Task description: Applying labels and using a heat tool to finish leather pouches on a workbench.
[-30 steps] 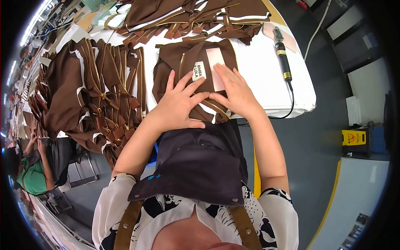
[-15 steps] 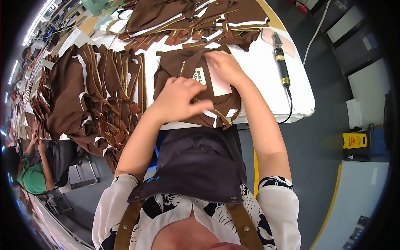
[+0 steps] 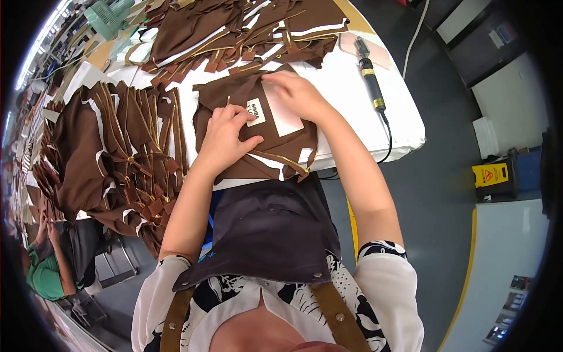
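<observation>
In front of me on the white table lies a brown fabric piece [image 3: 214,97] with gold zippers and white tape strips. A small white printed label [image 3: 255,111] is on it, and a pale pink card [image 3: 284,117] lies slantwise just right of the label. My left hand [image 3: 226,138] rests on the fabric, thumb apart from the fingers, its fingertips at the label's lower left edge. At the card's far end, my right hand [image 3: 298,97] lies with outstretched fingers over its top edge and the fabric. The thing under each palm is hidden.
Left stands a thick stack of similar brown zippered pieces [image 3: 88,152]; another pile [image 3: 193,32] lies beyond. A black corded hand tool [image 3: 371,85] rests on the right. A green fan [image 3: 108,19] is far left. A seated person in green [image 3: 50,276] is at lower left.
My left hand has drawn a little left and settled on the fabric, uncovering more of the label. My right hand stays at the card's far end. The whole view has shifted somewhat.
</observation>
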Tool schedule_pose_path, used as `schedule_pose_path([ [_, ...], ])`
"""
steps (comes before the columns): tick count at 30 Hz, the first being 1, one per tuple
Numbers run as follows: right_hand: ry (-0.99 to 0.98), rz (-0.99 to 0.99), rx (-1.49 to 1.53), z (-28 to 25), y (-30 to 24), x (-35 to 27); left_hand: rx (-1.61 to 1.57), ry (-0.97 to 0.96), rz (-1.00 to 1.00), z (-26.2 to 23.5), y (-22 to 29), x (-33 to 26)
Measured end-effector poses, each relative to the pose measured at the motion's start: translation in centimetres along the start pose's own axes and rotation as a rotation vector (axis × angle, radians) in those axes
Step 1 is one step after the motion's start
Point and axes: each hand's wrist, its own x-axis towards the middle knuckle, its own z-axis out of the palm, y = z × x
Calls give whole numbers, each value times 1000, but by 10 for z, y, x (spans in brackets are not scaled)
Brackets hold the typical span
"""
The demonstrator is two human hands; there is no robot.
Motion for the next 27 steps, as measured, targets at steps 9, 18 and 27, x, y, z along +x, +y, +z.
schedule_pose_path([
  [9, 194, 968, -757, -107, 74, -86, 32, -252, 47, -25, 5, 7],
  [18, 433, 824, 165, -124, -18, -111, -129, -317, 186, -33, -15, -7],
  [27, -55, 875, 230, -69, -165, -167, -40, -220, 169, -14, -6, -23],
])
